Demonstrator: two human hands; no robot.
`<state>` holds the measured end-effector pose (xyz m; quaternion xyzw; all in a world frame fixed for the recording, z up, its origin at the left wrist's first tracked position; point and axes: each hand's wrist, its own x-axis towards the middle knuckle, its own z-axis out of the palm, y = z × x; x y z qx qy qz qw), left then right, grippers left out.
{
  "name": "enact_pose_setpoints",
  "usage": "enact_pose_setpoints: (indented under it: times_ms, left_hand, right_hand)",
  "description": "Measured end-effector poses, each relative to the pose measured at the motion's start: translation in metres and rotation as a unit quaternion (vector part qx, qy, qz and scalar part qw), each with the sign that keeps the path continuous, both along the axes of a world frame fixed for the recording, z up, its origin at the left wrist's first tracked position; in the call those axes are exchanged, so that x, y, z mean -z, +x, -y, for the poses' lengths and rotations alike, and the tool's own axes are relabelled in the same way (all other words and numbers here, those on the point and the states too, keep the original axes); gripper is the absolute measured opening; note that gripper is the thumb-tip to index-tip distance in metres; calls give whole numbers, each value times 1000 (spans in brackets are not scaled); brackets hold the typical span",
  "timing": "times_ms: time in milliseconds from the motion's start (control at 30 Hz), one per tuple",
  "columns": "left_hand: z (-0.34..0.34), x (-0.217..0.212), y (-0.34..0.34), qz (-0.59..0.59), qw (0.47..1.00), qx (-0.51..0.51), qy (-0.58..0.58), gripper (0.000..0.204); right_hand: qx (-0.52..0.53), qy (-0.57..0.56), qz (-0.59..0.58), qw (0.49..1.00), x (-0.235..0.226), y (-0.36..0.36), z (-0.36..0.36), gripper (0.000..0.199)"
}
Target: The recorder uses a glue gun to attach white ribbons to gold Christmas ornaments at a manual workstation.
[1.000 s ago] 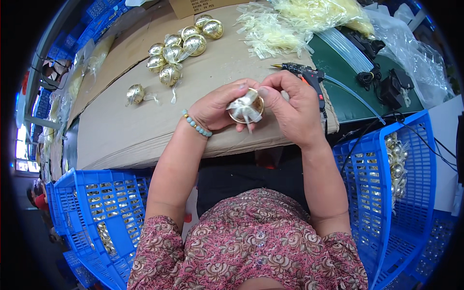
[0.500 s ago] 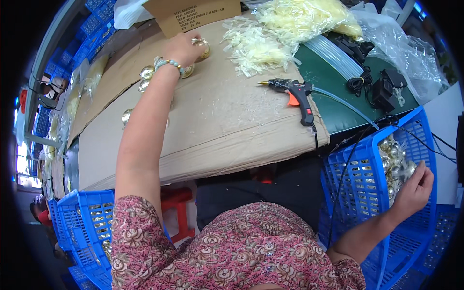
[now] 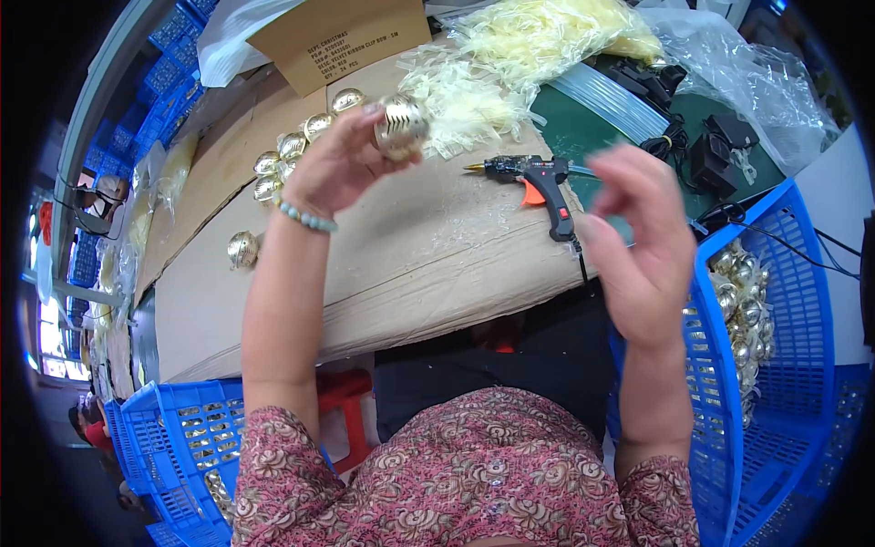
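Note:
Raised above the cardboard, my left hand (image 3: 342,159) grips a shiny gold ball ornament (image 3: 401,125) with dark slits between thumb and fingers. My right hand (image 3: 647,242) is in the air near the glue gun's right side, slightly blurred, its thumb apart from its bent fingers and nothing visible between them. Beyond my left forearm, several more gold ball ornaments (image 3: 318,127) lie grouped on the cardboard sheet (image 3: 410,264). One single gold ball (image 3: 242,249) sits nearer to me, left of the forearm. A black glue gun (image 3: 545,190) with an orange trigger lies between my hands.
A blue basket (image 3: 761,456) at right holds many wrapped gold balls (image 3: 740,310); another blue basket (image 3: 205,428) stands lower left. Pale yellow strips (image 3: 474,105), clear glue sticks (image 3: 611,100), cables and black adapters (image 3: 715,164) occupy the far side. A carton (image 3: 342,41) stands behind.
My left hand has lifted a gold ball off the cardboard and brought it nearer. My right hand has left the right basket and swung up over the table edge.

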<state>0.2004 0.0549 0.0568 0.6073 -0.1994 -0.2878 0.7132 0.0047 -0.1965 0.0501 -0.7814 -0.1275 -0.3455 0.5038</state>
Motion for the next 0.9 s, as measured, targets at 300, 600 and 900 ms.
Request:
enact_pose_setpoints:
  times_ms: [300,600,900]
  left_hand:
    - [17,28,-55,-171,963,36,-204,50]
    - [17,46,-51,-249,944,-27,-214,40]
    - [14,54,-45,-241,947,45,-208,38]
  right_hand:
    - [-105,60,-81,989,14,55,-69,28]
    - [-144,167,-90,971,28,84,-69,14]
    - [-166,308,-113,930,36,104,-87,11]
